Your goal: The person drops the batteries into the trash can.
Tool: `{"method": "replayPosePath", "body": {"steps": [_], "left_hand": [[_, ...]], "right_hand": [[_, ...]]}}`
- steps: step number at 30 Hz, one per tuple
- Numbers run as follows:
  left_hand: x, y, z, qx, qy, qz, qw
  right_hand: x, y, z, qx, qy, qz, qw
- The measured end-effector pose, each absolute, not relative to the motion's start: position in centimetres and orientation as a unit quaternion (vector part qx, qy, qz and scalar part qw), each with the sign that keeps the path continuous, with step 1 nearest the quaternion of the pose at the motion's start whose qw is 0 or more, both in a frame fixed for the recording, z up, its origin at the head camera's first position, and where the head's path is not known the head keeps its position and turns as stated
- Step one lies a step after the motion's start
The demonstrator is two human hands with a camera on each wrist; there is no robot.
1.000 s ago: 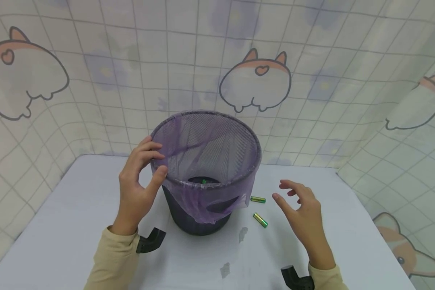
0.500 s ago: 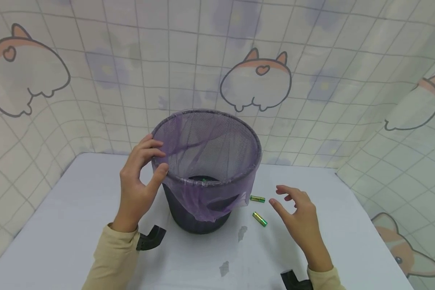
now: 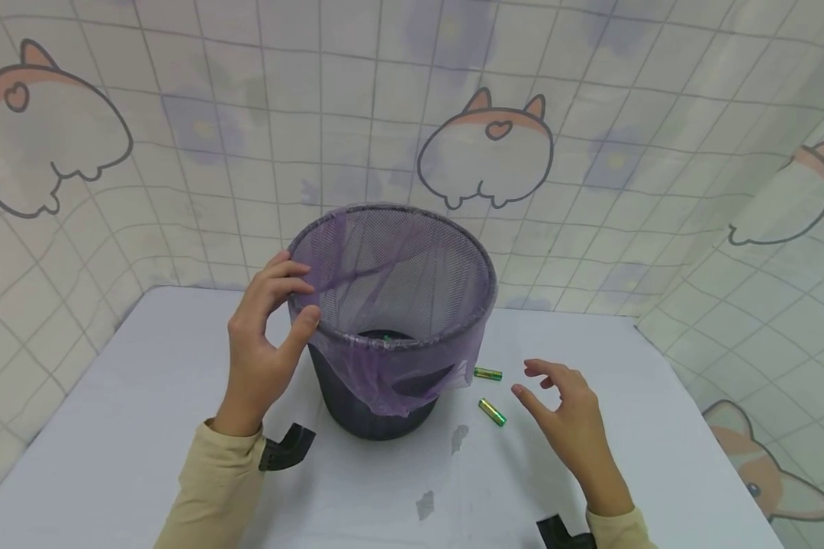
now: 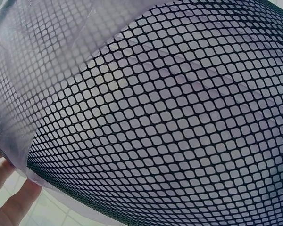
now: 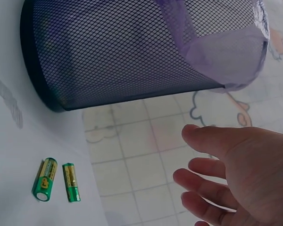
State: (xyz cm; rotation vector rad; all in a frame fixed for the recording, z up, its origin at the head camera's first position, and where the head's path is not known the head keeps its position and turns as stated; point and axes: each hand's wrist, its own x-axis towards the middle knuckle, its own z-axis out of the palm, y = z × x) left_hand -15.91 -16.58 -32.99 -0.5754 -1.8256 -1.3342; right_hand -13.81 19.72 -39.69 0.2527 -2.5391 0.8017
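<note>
Positions referred to the mesh bin. Behind it and to both sides: a white cloth backdrop (image 3: 268, 168) printed with a tile grid and cartoon corgis. Beneath it: a white desk (image 3: 144, 381). The mesh bin (image 3: 346, 413) stands upright, black, mouth tipped into the head view. A translucent purple liner (image 3: 371, 374) covers the bin's inside and is folded over the rim, hanging lowest at the front.

Beige sleeves: left sleeve (image 3: 216, 480) at the bin's near left, right sleeve (image 3: 618, 528) at its near right. The left hand (image 3: 257, 358) is on the bin's left side, gripping the lined rim with curved fingers and a separate thumb. The right hand (image 3: 571, 415) is in the air to the bin's right, clear of it; fingers loosely bent, thumb apart, nothing held. Black wrist piece (image 3: 287, 448) on the left wrist, near the bin's front left; a similar one on the right.

Two grey patches (image 3: 459, 438) mark the surface in front and right of the bin. Two green-and-gold batteries (image 3: 491, 412) lie just beside the bin, right, apart from each other. Inside, at the bin's bottom: a green speck (image 3: 387, 338), too small to identify.
</note>
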Motion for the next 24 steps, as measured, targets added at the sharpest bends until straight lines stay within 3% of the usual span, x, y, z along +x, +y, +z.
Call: {"method": "replayPosePath", "body": {"steps": [24], "left_hand": [[-15.9, -16.5, -33.0, -0.222, -0.722, -0.524, 0.394]], "right_hand": [[-14.3, 20.3, -42.6, 0.064, -0.943, 0.293, 0.144]]}}
